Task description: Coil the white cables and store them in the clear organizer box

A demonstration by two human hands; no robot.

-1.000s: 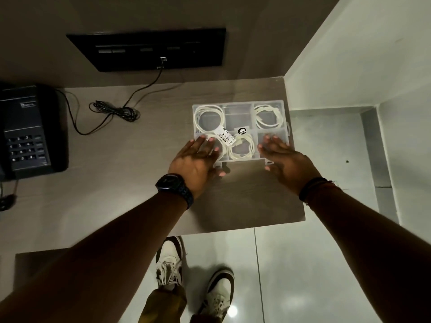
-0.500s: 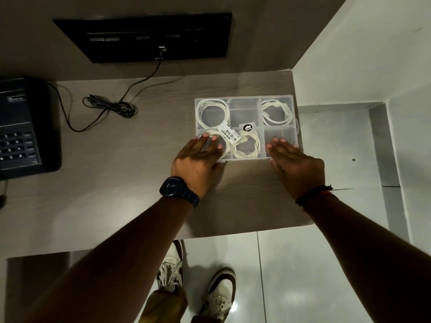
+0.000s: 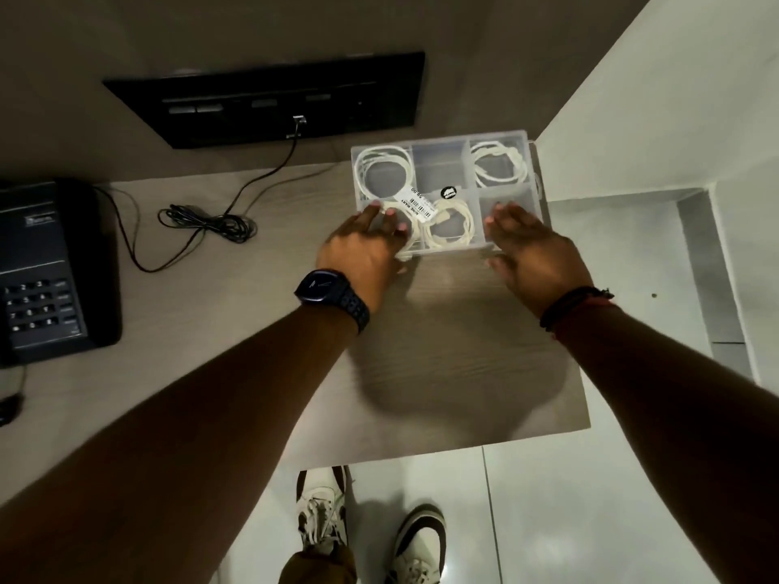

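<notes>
The clear organizer box (image 3: pixel 438 162) lies on the desk (image 3: pixel 455 373) at the back right, its lid down with a barcode sticker on it. White cable coils show through the lid: one at the far left (image 3: pixel 381 170), one at the far right (image 3: pixel 499 166), one in the near middle (image 3: pixel 447 225). Another coil lies partly under my left fingers. My left hand (image 3: pixel 362 255) rests on the near left corner, fingers on the lid, thumb at the front wall. My right hand (image 3: pixel 531 255) holds the near right corner the same way.
A black desk phone (image 3: pixel 42 271) sits at the left edge. A bundled black cable (image 3: pixel 210 223) runs from a dark wall panel (image 3: pixel 269 99) across the desk. The desk ends just right of the box and drops to a tiled floor, where my shoes (image 3: pixel 320 507) stand.
The box has slid away from me toward the wall, with both hands staying on its near edge. The lid's front edge, slightly proud one second ago, now lies flush.
</notes>
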